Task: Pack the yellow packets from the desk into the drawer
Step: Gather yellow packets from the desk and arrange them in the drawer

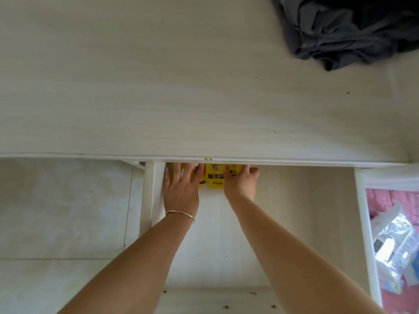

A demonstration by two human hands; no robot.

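The worktop (181, 87) above both hands carries no packets. In the open drawer (294, 223), the left hand (180, 189) lies spread flat and the right hand (240, 182) curls on the yellow packets (214, 177) between them, probably pushing them to the back.
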